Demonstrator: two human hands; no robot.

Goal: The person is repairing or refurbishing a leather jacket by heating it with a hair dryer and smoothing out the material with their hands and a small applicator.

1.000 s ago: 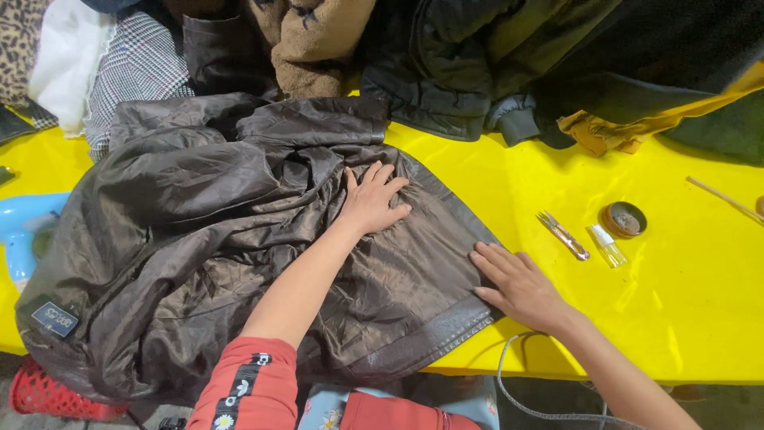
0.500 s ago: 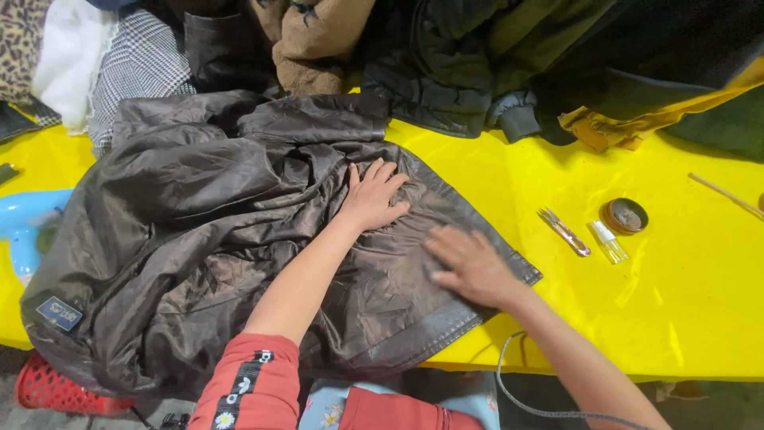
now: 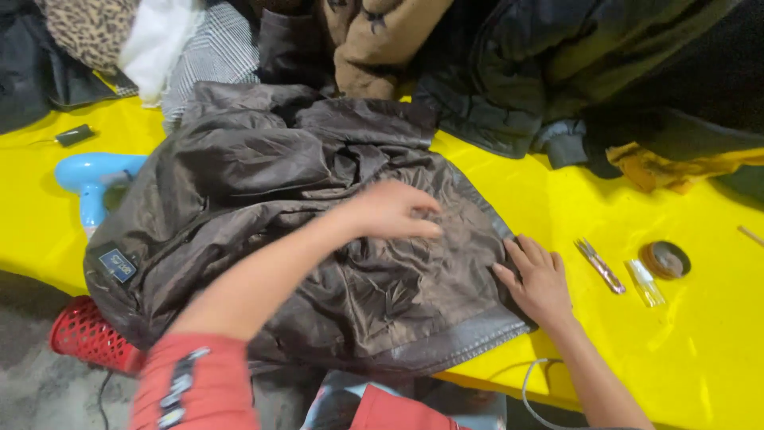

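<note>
Yellow table [image 3: 700, 350] bears a limp, slick-looking brown jacket [image 3: 302, 231], likely light and best gripped at its stiffer 5 o'clock hem, where the right hand [image 3: 537, 279] presses flat while the left hand [image 3: 394, 211] rests open mid-jacket.

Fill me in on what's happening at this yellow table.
A person leans over a crumpled dark brown jacket spread on the yellow table. The left hand lies flat on its middle; the right hand presses its right edge. A blue hair dryer and more clothes lie nearby.
</note>
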